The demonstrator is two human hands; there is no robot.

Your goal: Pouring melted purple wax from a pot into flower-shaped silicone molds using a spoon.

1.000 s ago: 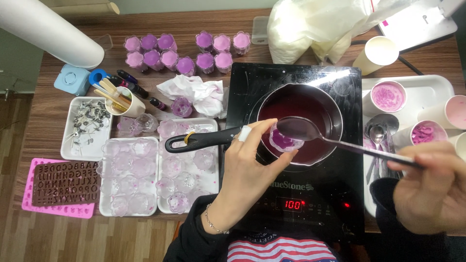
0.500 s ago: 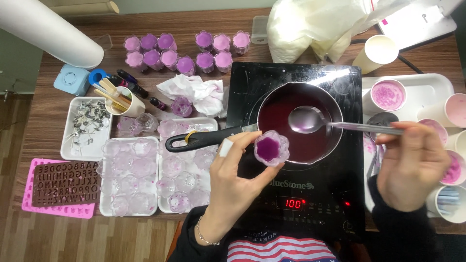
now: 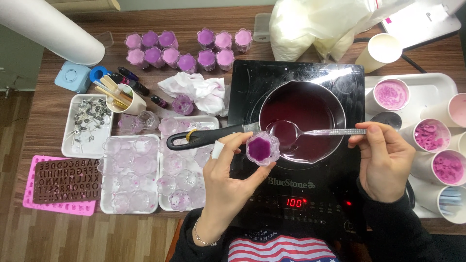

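1. The left hand [image 3: 228, 187] is pinching a small clear flower-shaped cup [image 3: 262, 149] filled with purple liquid, holding it over the near rim of the saucepan [image 3: 302, 121].
2. The right hand [image 3: 386, 162] is gripping a metal spoon [image 3: 310, 132] by its handle, bowl dipping into the dark purple liquid.
3. The saucepan is sitting on the black cooktop [image 3: 296, 194], with trays of empty clear cups [image 3: 128, 174] waiting to the left.

Saucepan [image 3: 302, 119] on cooktop [image 3: 296, 145]; trays of moulds [image 3: 155, 170] left, cups [image 3: 437, 145] right, jars [image 3: 189, 48] seemingly behind.
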